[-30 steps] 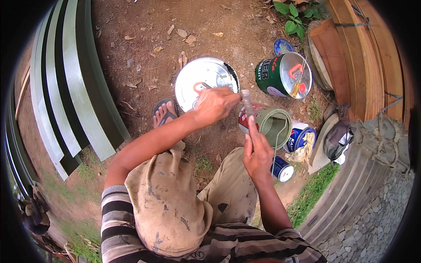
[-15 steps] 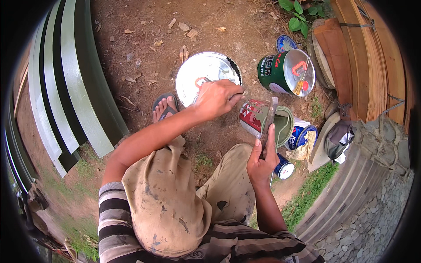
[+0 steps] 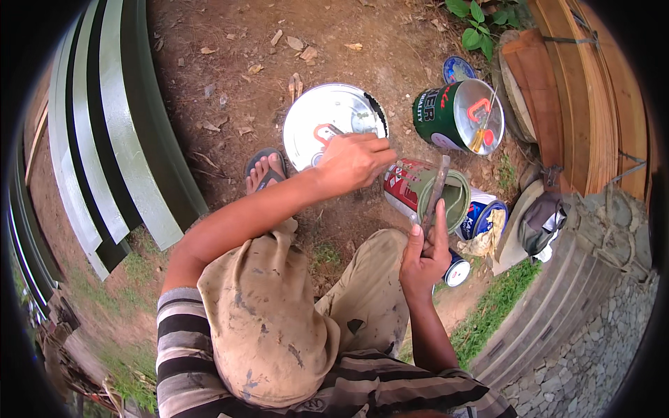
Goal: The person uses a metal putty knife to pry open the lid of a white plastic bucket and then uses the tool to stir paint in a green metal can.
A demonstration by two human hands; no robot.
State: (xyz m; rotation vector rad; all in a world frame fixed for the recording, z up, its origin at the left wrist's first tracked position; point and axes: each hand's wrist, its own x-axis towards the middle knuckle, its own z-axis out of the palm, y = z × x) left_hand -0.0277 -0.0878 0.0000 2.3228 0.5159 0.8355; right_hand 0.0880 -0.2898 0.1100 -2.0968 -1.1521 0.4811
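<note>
My right hand (image 3: 424, 261) grips a thin, flat, grey strip (image 3: 437, 188), its far end pointing away from me. Behind the strip is a paint can (image 3: 405, 189) with a red label and olive-green smears on its side; its open mouth shows green paint inside. My left hand (image 3: 357, 161) is closed, knuckles up, between that can and a large round container with a silver-white lid (image 3: 306, 115). A short grey piece shows by the left knuckles, close to the lid's orange handle; what the fingers hold is hidden.
Right of the lid stands a dark green can (image 3: 437, 115) with a brush and orange handle on top. A blue can (image 3: 481, 217) with a stained cloth is beside the open paint can. Long painted green panels (image 3: 132, 118) lie at left; wooden boards (image 3: 599, 90) are at far right.
My right hand and the strip have shifted slightly right and nearer to me, uncovering more of the paint can. My left hand has moved a little right, still closed.
</note>
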